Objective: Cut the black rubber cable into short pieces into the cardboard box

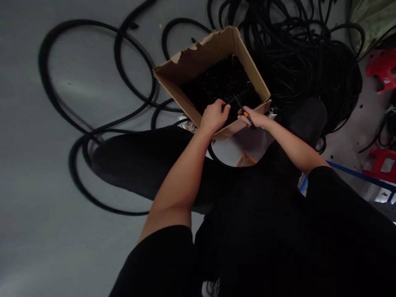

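Note:
My left hand [214, 116] is closed over the near edge of an open cardboard box [198, 55], pinching a thin black hose end that is hard to make out against the dark contents. My right hand [254, 118] grips scissors with orange-and-black handles [247, 117], blades pointing up-left toward my left hand's fingers. The box is filled with several short black cut pieces [224, 80]. Both hands hover over the box's near corner, above my knees in black trousers.
Long black hose [102, 128] loops over the grey floor at left and behind the box. A dense heap of black hose [309, 53] lies at the upper right. Red plastic stools [383, 70] stand at the right edge. A blue strip [355, 173] runs beside my right arm.

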`<state>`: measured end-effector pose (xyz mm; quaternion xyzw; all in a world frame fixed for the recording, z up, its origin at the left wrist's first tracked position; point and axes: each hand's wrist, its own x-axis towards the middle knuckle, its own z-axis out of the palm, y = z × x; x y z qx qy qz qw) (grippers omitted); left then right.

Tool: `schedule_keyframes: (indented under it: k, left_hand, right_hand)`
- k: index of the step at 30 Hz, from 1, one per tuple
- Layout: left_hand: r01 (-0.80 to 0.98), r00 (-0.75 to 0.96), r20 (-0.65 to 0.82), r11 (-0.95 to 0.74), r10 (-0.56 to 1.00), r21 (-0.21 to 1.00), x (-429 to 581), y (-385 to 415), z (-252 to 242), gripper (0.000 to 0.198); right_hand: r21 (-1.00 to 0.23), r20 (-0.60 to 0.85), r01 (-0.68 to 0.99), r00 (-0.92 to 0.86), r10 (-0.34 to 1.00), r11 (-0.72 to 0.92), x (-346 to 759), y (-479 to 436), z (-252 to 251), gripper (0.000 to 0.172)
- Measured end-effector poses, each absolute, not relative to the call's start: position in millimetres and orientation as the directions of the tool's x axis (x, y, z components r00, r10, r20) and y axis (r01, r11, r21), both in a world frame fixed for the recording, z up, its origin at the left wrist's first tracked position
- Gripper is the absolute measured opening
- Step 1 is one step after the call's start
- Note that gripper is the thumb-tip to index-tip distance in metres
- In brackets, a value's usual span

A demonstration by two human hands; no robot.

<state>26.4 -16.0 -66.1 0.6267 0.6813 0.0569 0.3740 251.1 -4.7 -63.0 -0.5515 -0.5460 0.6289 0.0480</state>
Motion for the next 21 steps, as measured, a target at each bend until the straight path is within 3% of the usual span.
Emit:
schedule_keyframes:
  k: [10, 16, 21]
  left_hand:
    - [0.751, 0.187, -0.407, 0.137, 0.894, 0.646, 29, -15, -61, 0.046]
    - [0.797, 0.136, -0.454, 0.175, 0.881, 0.578, 27, -15, -63, 0.047]
    - [0.795, 0.105, -0.465, 0.207, 0.879, 0.571, 23, -15, -66, 0.047]
  right_hand:
    - [-0.71, -0.588, 0.634, -0.293, 0.754, -0.307, 252, -1, -59, 0.03]
    - [-0.689, -0.51, 0.703, -0.296, 0.808, -0.178, 251, 5, -39, 0.024]
    - [-0.676, -0.597, 0.677, -0.27, 0.755, -0.293, 249, 1, -35, 0.022]
